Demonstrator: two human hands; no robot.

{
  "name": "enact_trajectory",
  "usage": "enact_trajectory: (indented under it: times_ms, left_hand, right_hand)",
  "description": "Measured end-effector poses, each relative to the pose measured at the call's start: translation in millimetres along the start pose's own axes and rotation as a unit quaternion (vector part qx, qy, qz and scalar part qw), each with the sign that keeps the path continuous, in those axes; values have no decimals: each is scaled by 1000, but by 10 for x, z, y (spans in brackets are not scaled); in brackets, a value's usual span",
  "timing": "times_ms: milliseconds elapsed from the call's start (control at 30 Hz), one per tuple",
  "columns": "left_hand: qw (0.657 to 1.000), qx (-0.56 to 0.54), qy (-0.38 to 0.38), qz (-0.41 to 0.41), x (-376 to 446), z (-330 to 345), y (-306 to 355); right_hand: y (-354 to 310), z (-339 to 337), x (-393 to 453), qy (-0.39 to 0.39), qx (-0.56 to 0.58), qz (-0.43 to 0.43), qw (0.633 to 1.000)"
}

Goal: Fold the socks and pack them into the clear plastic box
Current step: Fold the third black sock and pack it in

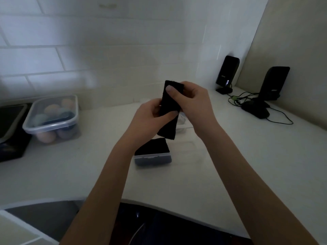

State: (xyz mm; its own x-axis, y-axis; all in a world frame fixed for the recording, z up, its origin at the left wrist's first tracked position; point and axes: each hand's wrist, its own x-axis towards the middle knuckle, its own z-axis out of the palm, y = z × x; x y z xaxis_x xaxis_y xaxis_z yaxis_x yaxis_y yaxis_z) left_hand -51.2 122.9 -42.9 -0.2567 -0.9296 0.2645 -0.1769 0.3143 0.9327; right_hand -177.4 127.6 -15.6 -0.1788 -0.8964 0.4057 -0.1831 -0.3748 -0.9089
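A black sock (pixel 169 105), folded into a long strip, hangs upright above the white counter. My left hand (pixel 150 119) grips its middle, thumb across the front. My right hand (pixel 192 101) pinches its top end, thumb pressed on the fabric. Below them stands the clear plastic box (pixel 187 152). Its left part holds a folded black sock (pixel 153 147), and its right part looks bare. Something white (pixel 181 121) lies at the box's far end, partly hidden by the held sock.
A lidded clear tub (pixel 51 121) of rounded coloured items sits at the left, beside a dark tray (pixel 10 131). Two black speakers (pixel 227 73) (pixel 274 84) with cables (pixel 251 103) stand at the back right. The counter's curved front edge (pixel 159 202) runs near my body.
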Motion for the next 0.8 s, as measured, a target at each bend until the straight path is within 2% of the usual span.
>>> enact_trajectory:
  times_ms: [100,300,467,567,667,800]
  left_hand:
    - [999,-36,9,-15,73,6,-39]
    - [997,-80,-2,-6,155,-24,-68]
    - [991,-88,-89,-43,156,-77,-79]
    - [994,-82,-59,-37,191,-132,-102]
    - [999,-25,-35,-27,216,-160,-101]
    - [992,126,13,-7,204,-169,-98]
  right_hand:
    - [42,-24,65,-27,-1,1,1000]
    - [212,-123,88,-148,8,70,986]
    - [185,-109,184,-73,64,59,993]
    - [103,-89,198,-82,73,48,993]
    - [66,-71,153,-95,97,46,990]
    - [63,-104,60,-97,110,31,989]
